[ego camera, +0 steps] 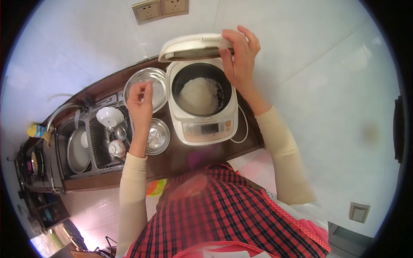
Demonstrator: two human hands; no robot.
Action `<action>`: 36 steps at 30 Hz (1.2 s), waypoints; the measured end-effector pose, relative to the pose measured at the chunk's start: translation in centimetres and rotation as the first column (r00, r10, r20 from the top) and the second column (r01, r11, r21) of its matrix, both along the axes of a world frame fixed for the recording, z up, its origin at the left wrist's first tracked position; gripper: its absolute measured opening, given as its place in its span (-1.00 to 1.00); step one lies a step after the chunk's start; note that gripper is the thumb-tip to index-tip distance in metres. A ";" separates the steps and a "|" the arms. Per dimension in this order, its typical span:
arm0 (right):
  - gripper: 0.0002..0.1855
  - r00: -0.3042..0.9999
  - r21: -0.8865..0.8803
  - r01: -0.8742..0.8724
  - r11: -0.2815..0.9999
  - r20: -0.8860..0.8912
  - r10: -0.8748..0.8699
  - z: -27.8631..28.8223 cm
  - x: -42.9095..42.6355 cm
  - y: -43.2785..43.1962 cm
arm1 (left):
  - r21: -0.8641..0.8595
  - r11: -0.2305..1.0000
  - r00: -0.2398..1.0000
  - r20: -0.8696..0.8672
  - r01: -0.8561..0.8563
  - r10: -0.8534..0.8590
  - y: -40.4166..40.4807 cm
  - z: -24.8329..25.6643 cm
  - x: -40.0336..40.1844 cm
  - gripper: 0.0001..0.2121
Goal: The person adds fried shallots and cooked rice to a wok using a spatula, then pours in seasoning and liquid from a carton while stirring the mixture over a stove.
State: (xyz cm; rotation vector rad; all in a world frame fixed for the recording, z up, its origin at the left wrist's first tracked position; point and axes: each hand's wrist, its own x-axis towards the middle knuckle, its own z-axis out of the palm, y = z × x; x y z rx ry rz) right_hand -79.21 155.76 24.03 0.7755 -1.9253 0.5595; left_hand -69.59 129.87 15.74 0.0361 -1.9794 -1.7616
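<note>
A white rice cooker (176, 129) stands on the dark brown counter with its lid (193, 42) raised. Cooked-looking white rice (200, 95) is heaped inside its dark inner pot (180, 72). At the lid's right end, my right hand (240, 54) grips the edge, thumb below and fingers above. My left hand (140, 96) is loosely curled, with nothing visible in it. It appears above a shiny round metal basin (159, 93), left of the cooker. A smaller metal dish (158, 137) sits below that basin in the picture.
Further left is a double sink (61, 161) with a faucet (61, 111). A drying rack (98, 145) holds a white bowl (109, 116), a patterned bowl (116, 148) and a ladle (120, 132). The cooker's white cord (246, 127) loops at its right. Wall sockets (161, 9) are behind.
</note>
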 end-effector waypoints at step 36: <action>-0.72 0.159 -0.207 0.391 0.897 0.975 0.155 -10.3 -0.3 5.3 | -0.412 0.908 0.837 0.522 0.077 0.166 4.7 -0.5 -4.8 -0.82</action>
